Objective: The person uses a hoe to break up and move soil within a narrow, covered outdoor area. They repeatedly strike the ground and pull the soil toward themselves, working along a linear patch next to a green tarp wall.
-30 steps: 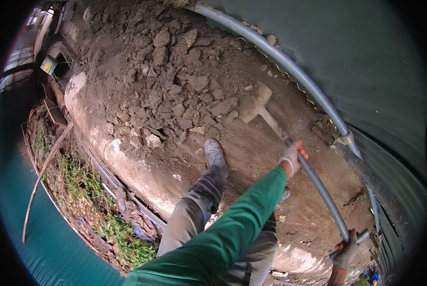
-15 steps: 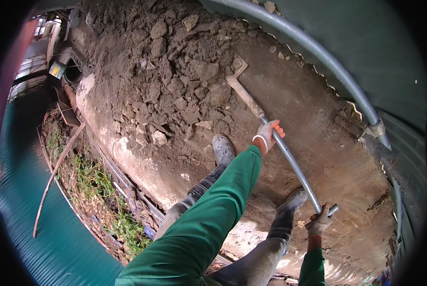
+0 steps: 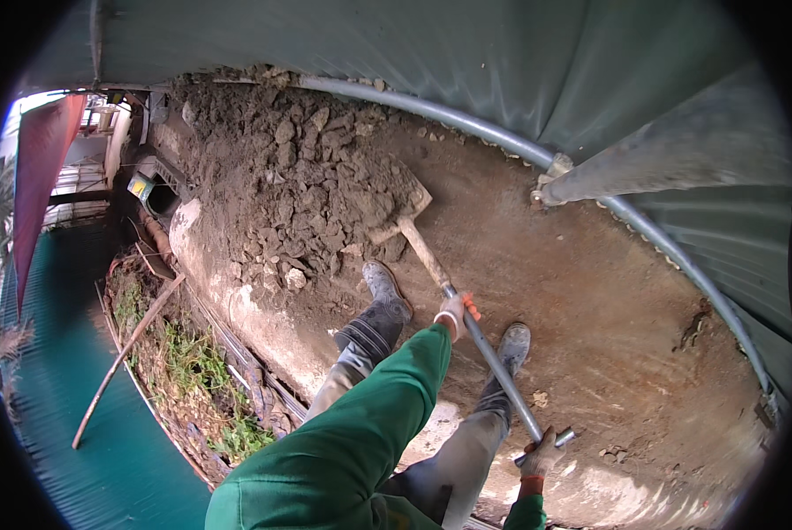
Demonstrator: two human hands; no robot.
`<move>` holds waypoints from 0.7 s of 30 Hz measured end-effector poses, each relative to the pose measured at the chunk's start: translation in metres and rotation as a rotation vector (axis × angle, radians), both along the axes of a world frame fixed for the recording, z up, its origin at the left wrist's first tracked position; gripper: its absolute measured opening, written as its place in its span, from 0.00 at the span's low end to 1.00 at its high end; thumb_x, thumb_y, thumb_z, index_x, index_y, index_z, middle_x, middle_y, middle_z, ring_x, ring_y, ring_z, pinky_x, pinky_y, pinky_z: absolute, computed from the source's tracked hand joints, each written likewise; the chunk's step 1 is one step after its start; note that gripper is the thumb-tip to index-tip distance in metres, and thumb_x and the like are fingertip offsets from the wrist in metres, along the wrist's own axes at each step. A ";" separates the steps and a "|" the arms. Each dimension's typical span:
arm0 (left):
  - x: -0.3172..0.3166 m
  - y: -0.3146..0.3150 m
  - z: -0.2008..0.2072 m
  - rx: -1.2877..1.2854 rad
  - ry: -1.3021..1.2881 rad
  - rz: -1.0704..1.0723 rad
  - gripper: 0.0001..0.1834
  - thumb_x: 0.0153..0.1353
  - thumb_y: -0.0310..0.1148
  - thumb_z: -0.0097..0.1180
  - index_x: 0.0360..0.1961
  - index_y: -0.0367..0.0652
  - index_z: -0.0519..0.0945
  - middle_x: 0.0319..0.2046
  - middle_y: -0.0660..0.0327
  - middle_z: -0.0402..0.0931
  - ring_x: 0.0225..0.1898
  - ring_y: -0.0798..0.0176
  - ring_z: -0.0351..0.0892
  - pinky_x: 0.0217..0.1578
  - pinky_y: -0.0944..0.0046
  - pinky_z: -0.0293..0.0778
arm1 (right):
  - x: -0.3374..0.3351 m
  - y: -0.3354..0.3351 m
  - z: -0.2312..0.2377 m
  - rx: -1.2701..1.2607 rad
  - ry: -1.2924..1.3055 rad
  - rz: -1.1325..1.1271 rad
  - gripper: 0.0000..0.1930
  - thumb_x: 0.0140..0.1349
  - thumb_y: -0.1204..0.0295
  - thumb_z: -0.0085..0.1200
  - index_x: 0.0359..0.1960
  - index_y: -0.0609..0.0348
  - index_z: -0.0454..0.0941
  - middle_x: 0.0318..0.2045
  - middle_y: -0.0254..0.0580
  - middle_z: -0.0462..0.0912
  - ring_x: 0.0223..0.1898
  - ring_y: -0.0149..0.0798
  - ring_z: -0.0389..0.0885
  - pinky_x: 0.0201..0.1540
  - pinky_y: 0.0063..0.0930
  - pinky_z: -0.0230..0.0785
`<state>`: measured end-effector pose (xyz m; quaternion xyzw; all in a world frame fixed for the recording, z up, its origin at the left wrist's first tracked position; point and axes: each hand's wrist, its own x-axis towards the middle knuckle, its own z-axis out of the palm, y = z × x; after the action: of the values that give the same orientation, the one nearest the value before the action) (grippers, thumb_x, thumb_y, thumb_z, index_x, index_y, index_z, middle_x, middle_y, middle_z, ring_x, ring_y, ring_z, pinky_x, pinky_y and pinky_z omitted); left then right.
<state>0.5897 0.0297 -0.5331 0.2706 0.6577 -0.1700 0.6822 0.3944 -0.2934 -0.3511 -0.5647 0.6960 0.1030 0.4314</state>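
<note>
My left hand, in a white and orange glove, is closed around the grey metal shaft of a shovel, just below its pale wooden-looking neck. Lower right, my right hand, also gloved, grips the T-shaped end handle. The shovel slants up and left, its blade at the edge of a heap of damp soil and rubble. Clods cover most of the blade; only its pale corners and back edge show. My booted feet stand on either side of the shaft.
A curved metal pipe and dark green sheeting border the far side, with a thick grey post at right. To the left lie a weedy strip, a leaning stick, green corrugated sheeting and a bucket.
The shovel has pushed into the heap, and its blade now has soil and clods over it. Both hands keep their grip. My view has turned, showing more sheeting and the post.
</note>
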 end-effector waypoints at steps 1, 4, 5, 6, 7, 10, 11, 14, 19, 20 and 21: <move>-0.015 -0.025 0.029 -0.017 0.009 0.024 0.10 0.70 0.38 0.57 0.35 0.45 0.76 0.22 0.62 0.72 0.19 0.57 0.74 0.27 0.53 0.82 | -0.012 -0.020 0.035 -0.102 0.054 0.031 0.17 0.68 0.61 0.62 0.39 0.56 0.66 0.18 0.35 0.70 0.09 0.31 0.64 0.07 0.28 0.55; -0.055 -0.100 0.112 -0.037 -0.032 -0.062 0.10 0.67 0.37 0.59 0.34 0.43 0.77 0.22 0.61 0.72 0.20 0.58 0.75 0.23 0.54 0.80 | -0.057 -0.082 0.153 -0.136 0.094 0.118 0.19 0.70 0.58 0.58 0.44 0.63 0.73 0.19 0.37 0.74 0.10 0.33 0.69 0.10 0.29 0.59; -0.065 -0.129 0.137 -0.027 0.021 -0.041 0.10 0.66 0.36 0.60 0.32 0.42 0.76 0.22 0.60 0.73 0.20 0.58 0.75 0.23 0.54 0.81 | -0.068 -0.106 0.193 -0.126 0.241 0.129 0.16 0.71 0.60 0.58 0.37 0.63 0.73 0.18 0.36 0.73 0.11 0.32 0.68 0.10 0.28 0.59; -0.077 -0.151 0.158 -0.094 0.029 -0.060 0.09 0.66 0.35 0.60 0.33 0.42 0.77 0.23 0.59 0.75 0.21 0.58 0.77 0.24 0.54 0.82 | -0.082 -0.127 0.236 0.100 0.268 0.203 0.28 0.70 0.43 0.53 0.50 0.58 0.78 0.25 0.34 0.78 0.19 0.38 0.73 0.16 0.34 0.68; -0.087 -0.179 0.180 -0.141 -0.029 -0.079 0.09 0.66 0.36 0.60 0.34 0.43 0.78 0.22 0.59 0.75 0.22 0.58 0.78 0.24 0.53 0.82 | -0.087 -0.142 0.267 0.041 0.302 0.284 0.27 0.70 0.43 0.53 0.49 0.58 0.77 0.25 0.34 0.78 0.19 0.38 0.73 0.16 0.34 0.68; -0.107 -0.251 0.230 -0.348 0.000 -0.041 0.09 0.67 0.37 0.60 0.31 0.48 0.76 0.20 0.63 0.73 0.21 0.61 0.76 0.28 0.53 0.83 | -0.076 -0.163 0.332 -0.132 0.305 0.448 0.26 0.70 0.45 0.54 0.47 0.59 0.77 0.24 0.35 0.77 0.18 0.37 0.72 0.15 0.33 0.67; -0.109 -0.270 0.245 -0.473 0.011 -0.004 0.10 0.67 0.37 0.60 0.29 0.50 0.75 0.20 0.64 0.73 0.21 0.62 0.75 0.28 0.54 0.82 | -0.066 -0.164 0.351 -0.176 0.291 0.497 0.25 0.70 0.46 0.55 0.46 0.59 0.77 0.24 0.35 0.77 0.17 0.37 0.72 0.15 0.33 0.66; -0.105 -0.312 0.290 -0.567 -0.060 0.093 0.11 0.66 0.36 0.61 0.27 0.53 0.73 0.19 0.69 0.70 0.20 0.65 0.72 0.27 0.56 0.79 | -0.024 -0.152 0.396 -0.294 0.205 0.632 0.24 0.70 0.48 0.56 0.44 0.60 0.76 0.23 0.35 0.77 0.16 0.37 0.71 0.14 0.32 0.65; -0.080 -0.295 0.353 -0.762 -0.208 0.357 0.10 0.63 0.35 0.64 0.29 0.52 0.75 0.20 0.69 0.70 0.21 0.66 0.72 0.32 0.58 0.81 | 0.050 -0.101 0.462 -0.470 0.028 0.886 0.22 0.69 0.51 0.57 0.41 0.61 0.75 0.21 0.36 0.76 0.14 0.36 0.70 0.13 0.31 0.63; -0.077 -0.275 0.361 -0.766 -0.206 0.427 0.10 0.63 0.35 0.65 0.29 0.52 0.75 0.20 0.69 0.71 0.22 0.66 0.72 0.33 0.58 0.82 | 0.063 -0.085 0.470 -0.484 -0.002 0.944 0.21 0.69 0.52 0.58 0.40 0.61 0.75 0.21 0.36 0.75 0.14 0.36 0.70 0.12 0.31 0.63; -0.074 -0.252 0.369 -0.775 -0.327 0.519 0.10 0.61 0.34 0.67 0.30 0.51 0.75 0.22 0.67 0.72 0.23 0.65 0.74 0.33 0.57 0.82 | 0.077 -0.070 0.477 -0.499 -0.034 1.007 0.21 0.69 0.52 0.58 0.39 0.62 0.75 0.21 0.36 0.75 0.14 0.35 0.70 0.12 0.31 0.63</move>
<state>0.5159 -0.2221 -0.1646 -0.1528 0.4762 -0.1820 0.8466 0.4714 -0.3633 0.1264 -0.9138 0.3366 0.1194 0.1935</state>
